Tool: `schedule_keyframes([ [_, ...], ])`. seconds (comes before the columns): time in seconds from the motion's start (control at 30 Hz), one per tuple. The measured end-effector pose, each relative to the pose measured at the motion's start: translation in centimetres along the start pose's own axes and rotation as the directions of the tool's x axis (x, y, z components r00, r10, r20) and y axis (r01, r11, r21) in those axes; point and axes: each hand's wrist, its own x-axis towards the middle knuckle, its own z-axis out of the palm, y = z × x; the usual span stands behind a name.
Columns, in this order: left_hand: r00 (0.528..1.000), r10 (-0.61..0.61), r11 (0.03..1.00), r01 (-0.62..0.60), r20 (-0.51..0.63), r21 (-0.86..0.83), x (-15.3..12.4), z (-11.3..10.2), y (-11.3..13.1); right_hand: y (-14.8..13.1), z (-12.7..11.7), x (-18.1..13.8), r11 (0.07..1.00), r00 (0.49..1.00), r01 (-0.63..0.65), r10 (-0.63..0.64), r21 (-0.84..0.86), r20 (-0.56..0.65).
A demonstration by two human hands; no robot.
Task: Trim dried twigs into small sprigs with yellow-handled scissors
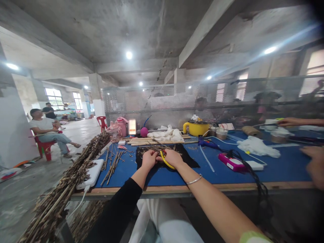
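My left hand (149,159) is closed in a pinch over a black cloth (187,158) on the blue table; what its fingers hold is hidden. Close beside it, my right hand (172,158) wraps round a hand tool with a curved yellow handle (167,162); its working end is hidden, so its exact kind does not show. Bits of dry twig (162,145) lie on the cloth just beyond both hands. To the left, a loose group of cut dry stalks (113,167) rests on the table.
A long bundle of dry stalks (76,175) hangs over the table's left edge, beside a white power bank (93,173). Wooden rods, white cloth (168,134) and a yellow pot (198,128) stand behind. Rightward are a glue gun (210,143), a magenta device (231,162), cables and another person's hands (315,158).
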Motion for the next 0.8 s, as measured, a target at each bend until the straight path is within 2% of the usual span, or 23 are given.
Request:
schedule_keyframes([
  [0.33,0.998,-0.025,1.000,0.025,-0.061,0.003,0.6,0.2,-0.7,-0.1,0.1,-0.1,0.999,1.000,0.001,-0.002,-0.050,-0.007],
  [0.57,0.996,-0.019,0.998,0.024,-0.083,0.053,0.0,-0.2,0.5,0.1,0.6,0.0,0.998,0.997,0.056,-0.057,-0.025,-0.048],
  [0.8,0.999,-0.040,0.990,0.041,0.009,-0.133,-0.3,0.0,0.9,0.1,0.5,-0.1,0.999,0.999,0.036,-0.035,0.020,-0.033],
])
